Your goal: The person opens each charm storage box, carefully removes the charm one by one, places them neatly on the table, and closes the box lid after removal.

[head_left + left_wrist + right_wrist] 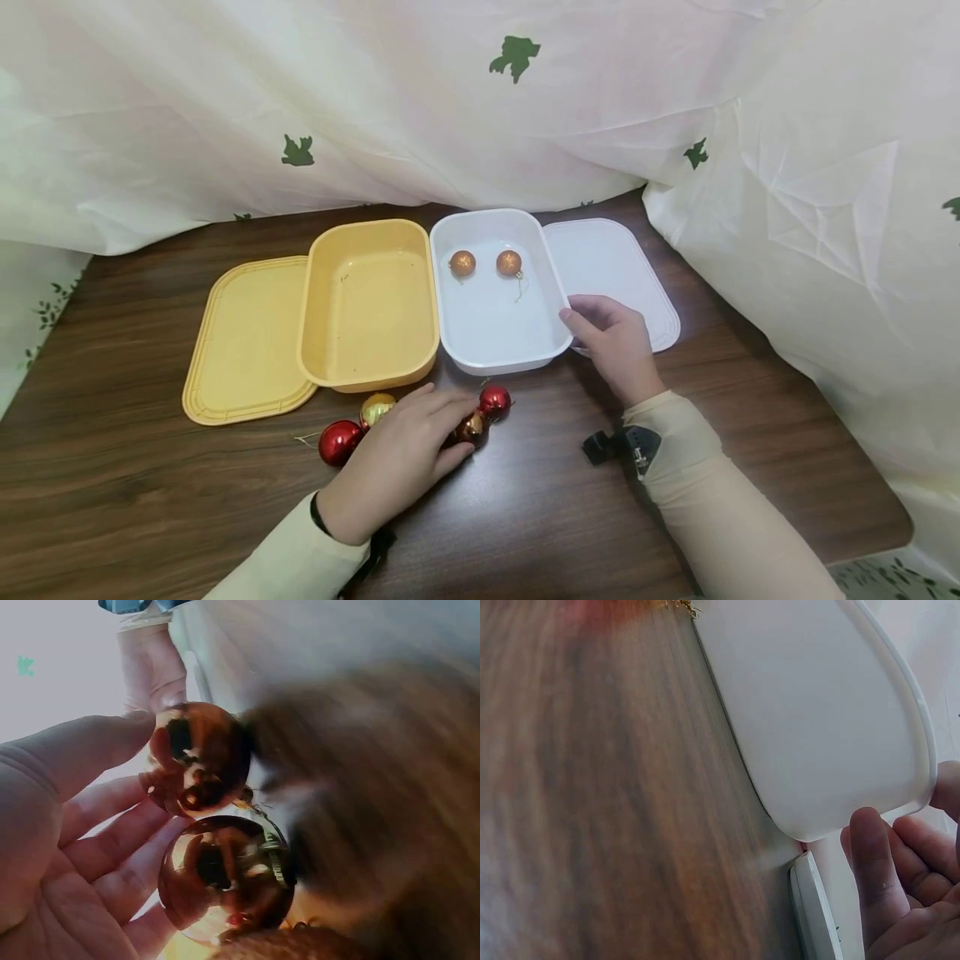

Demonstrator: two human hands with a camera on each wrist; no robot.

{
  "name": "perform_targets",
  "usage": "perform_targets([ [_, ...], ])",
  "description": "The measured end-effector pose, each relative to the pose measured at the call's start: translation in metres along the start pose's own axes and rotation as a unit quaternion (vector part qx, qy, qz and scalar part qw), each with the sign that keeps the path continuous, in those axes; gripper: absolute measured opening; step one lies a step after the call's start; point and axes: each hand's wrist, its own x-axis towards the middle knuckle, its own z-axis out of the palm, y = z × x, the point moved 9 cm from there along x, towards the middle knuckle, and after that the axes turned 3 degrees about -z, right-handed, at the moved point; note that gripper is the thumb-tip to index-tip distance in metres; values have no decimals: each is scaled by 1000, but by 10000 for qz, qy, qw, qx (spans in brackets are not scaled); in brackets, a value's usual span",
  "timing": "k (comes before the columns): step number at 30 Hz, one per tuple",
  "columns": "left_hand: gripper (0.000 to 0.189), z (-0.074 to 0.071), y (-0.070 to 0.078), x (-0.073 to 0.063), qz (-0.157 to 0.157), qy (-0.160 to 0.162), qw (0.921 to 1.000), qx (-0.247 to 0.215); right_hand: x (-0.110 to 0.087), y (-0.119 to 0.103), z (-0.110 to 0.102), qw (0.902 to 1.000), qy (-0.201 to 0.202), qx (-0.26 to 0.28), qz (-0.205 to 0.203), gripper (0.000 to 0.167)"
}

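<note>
My left hand (405, 458) reaches over a cluster of Christmas baubles. In the left wrist view its thumb and fingers hold a shiny copper-brown bauble (201, 757), and a second shiny brown bauble (225, 877) lies against it. Beside the hand are a red bauble (341, 442), a gold bauble (377, 409) and a smaller red bauble (495, 402). My right hand (618, 342) grips the near right side of the white box (502, 363) at its rim. Two glittery orange baubles (462, 263) sit inside that box. The palm hides part of the cluster in the head view.
A yellow box (367, 333) stands left of the white one. The yellow lid (251, 342) lies to its left, partly under it. The white lid (611, 267) is at the right. All rest on a dark wooden table (525, 517) with white cloth hanging behind.
</note>
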Motion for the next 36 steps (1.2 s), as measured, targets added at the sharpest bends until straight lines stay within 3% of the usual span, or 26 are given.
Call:
perform_targets([
  [6, 43, -6, -5, 5, -509, 4, 9954, -809, 0, 0, 0, 10000, -16, -48, 1, 38],
  [9, 41, -13, -7, 7, -651, 132, 9930, -975, 0, -1, 0, 10000, -5, -66, -17, 38],
  [19, 35, -44, -11, 14, -519, 1067, 9801, -1593, -1, -3, 0, 10000, -26, 3, -46, 38],
  [30, 35, -75, -13, 48, -815, 1307, 9705, -1853, -1, -3, 0, 10000, -25, 35, -44, 37],
  [36, 35, -73, -19, 64, -1180, 1202, 9602, -2229, -1, -2, 0, 10000, -23, -8, -38, 38],
])
